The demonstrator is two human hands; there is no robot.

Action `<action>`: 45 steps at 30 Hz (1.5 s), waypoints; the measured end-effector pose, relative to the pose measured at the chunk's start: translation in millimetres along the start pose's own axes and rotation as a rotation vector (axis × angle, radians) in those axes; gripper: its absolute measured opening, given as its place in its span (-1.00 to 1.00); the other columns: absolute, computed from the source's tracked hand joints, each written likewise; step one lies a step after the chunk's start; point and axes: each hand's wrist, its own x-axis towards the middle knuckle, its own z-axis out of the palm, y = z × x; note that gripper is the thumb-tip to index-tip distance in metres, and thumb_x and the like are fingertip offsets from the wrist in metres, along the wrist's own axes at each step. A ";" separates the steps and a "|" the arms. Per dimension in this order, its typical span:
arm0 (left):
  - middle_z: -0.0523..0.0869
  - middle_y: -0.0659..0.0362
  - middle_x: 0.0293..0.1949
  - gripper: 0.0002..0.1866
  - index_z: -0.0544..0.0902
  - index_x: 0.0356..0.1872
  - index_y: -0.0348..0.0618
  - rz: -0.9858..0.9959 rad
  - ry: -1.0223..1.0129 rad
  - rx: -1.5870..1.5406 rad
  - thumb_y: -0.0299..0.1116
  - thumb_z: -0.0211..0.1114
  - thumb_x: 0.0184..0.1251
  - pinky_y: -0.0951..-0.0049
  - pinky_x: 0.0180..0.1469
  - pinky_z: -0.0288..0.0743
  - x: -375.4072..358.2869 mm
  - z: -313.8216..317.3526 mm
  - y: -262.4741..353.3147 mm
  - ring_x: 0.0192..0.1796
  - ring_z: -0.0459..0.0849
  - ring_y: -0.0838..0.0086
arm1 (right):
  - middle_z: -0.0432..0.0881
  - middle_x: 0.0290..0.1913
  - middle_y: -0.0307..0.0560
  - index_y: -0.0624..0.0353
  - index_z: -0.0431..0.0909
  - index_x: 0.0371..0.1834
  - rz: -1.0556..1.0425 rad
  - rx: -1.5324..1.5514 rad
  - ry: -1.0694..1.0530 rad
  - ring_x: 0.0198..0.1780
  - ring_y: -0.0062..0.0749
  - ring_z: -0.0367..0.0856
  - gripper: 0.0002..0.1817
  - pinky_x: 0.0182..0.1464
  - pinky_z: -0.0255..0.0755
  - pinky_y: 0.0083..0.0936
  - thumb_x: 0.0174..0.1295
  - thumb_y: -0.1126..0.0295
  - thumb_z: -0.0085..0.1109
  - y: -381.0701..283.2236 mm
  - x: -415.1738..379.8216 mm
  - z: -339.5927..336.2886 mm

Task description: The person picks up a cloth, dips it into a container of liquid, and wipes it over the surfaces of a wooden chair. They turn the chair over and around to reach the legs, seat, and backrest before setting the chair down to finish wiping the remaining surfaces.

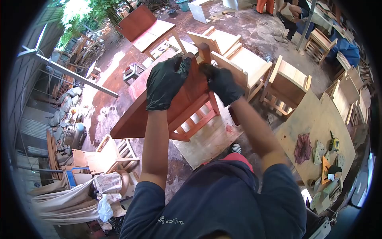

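A red-brown stained wooden piece of furniture (145,119), with a broad flat panel, legs and slatted lower rails, is tilted in front of me. My left hand (167,83), in a black glove, is closed on its upper edge, fingertips partly hidden. Beside an upright post (204,51) of the same piece, my right hand (223,83), also black-gloved, has its fingers curled against the wood. Whatever those fingers hold, if anything, is hidden. Under the piece lies a pale, stained board (207,147).
Bare-wood chairs (286,81) stand ahead and right. On the right, a plywood table (294,127) carries a reddish cloth (303,148) and a tape measure (334,142). A pale chair (99,157) and draped cloths (67,199) are at left. People are at the far right.
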 end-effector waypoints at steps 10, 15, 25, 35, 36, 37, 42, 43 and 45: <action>0.70 -0.14 -0.39 -0.58 0.71 -0.27 -0.21 0.081 0.116 -0.033 -0.02 0.15 0.43 0.03 -0.18 0.48 -1.0 8.0 -5.9 -0.25 0.68 -0.09 | 0.76 -0.06 -0.04 -0.18 0.55 0.31 0.352 0.040 -0.049 -0.16 -0.08 0.77 -0.37 -0.13 0.65 -0.27 0.08 0.42 0.35 -8.5 -54.5 -22.0; 0.70 -0.13 -0.40 -0.58 0.72 -0.27 -0.20 0.041 0.081 -0.032 -0.01 0.17 0.42 0.03 -0.18 0.48 -1.0 4.3 -3.1 -0.26 0.68 -0.08 | 0.76 -0.08 -0.10 -0.18 0.59 0.21 0.142 -0.222 -0.002 -0.23 -0.08 0.74 -0.57 -0.26 0.59 -0.22 0.24 0.37 0.19 -6.3 -25.8 7.8; 0.70 -0.12 -0.42 -0.58 0.70 -0.32 -0.20 0.078 0.096 -0.055 0.00 0.16 0.42 0.03 -0.20 0.48 5.1 8.2 -7.2 -0.28 0.68 -0.08 | 0.65 -0.44 -0.18 0.00 0.59 0.01 0.216 0.032 -0.206 -0.48 -0.23 0.64 -0.79 -0.44 0.50 -0.31 0.34 0.33 0.14 -6.1 8.6 6.8; 0.72 -0.15 -0.37 -0.61 0.72 -0.20 -0.20 0.157 0.101 -0.054 -0.07 0.09 0.48 0.04 -0.16 0.50 -0.2 4.6 -14.0 -0.23 0.69 -0.09 | 0.63 -0.28 -0.25 0.15 0.51 0.15 0.372 0.887 0.020 -0.36 -0.52 0.60 -0.67 -0.41 0.50 -0.52 0.36 0.36 0.18 -6.9 -42.5 40.6; 0.72 -0.15 -0.37 -0.61 0.73 -0.17 -0.20 0.165 0.103 -0.070 -0.08 0.09 0.49 0.03 -0.16 0.49 -0.6 4.2 -15.1 -0.23 0.69 -0.09 | 0.63 -0.26 -0.25 0.15 0.50 0.18 0.480 1.012 0.056 -0.34 -0.53 0.60 -0.66 -0.40 0.50 -0.53 0.36 0.38 0.19 -17.2 -44.6 35.8; 0.71 -0.16 -0.38 -0.61 0.73 -0.14 -0.19 0.173 0.109 -0.087 -0.09 0.08 0.49 0.03 -0.16 0.49 0.0 4.1 -15.8 -0.24 0.69 -0.09 | 0.63 -0.25 -0.25 0.14 0.49 0.20 0.588 1.136 0.109 -0.32 -0.53 0.60 -0.64 -0.39 0.50 -0.54 0.35 0.39 0.19 -27.5 -46.7 30.9; 0.71 -0.18 -0.40 -0.56 0.71 0.04 -0.19 0.103 0.094 -0.064 -0.06 0.04 0.53 0.01 -0.17 0.48 4.3 6.0 -12.6 -0.24 0.69 -0.09 | 0.62 -0.18 -0.21 0.08 0.42 0.32 0.562 0.949 0.239 -0.41 -0.55 0.60 -0.55 -0.37 0.53 -0.57 0.36 0.51 0.13 -49.8 -32.8 2.9; 0.70 -0.18 -0.40 -0.54 0.70 0.07 -0.20 0.094 0.083 -0.075 -0.05 0.04 0.54 0.01 -0.17 0.48 3.6 4.2 -12.8 -0.24 0.69 -0.09 | 0.65 -0.20 -0.18 0.05 0.45 0.31 0.474 0.772 0.228 -0.40 -0.52 0.63 -0.53 -0.35 0.55 -0.53 0.32 0.53 0.15 -52.9 -21.6 -5.9; 0.71 -0.18 -0.36 -0.53 0.69 0.10 -0.18 0.044 0.054 -0.072 -0.03 0.03 0.54 0.03 -0.14 0.49 1.0 1.3 -9.7 -0.21 0.70 -0.08 | 0.70 -0.22 -0.13 -0.01 0.51 0.29 0.317 0.399 0.248 -0.38 -0.46 0.70 -0.49 -0.32 0.60 -0.46 0.24 0.58 0.18 -60.4 1.5 -24.4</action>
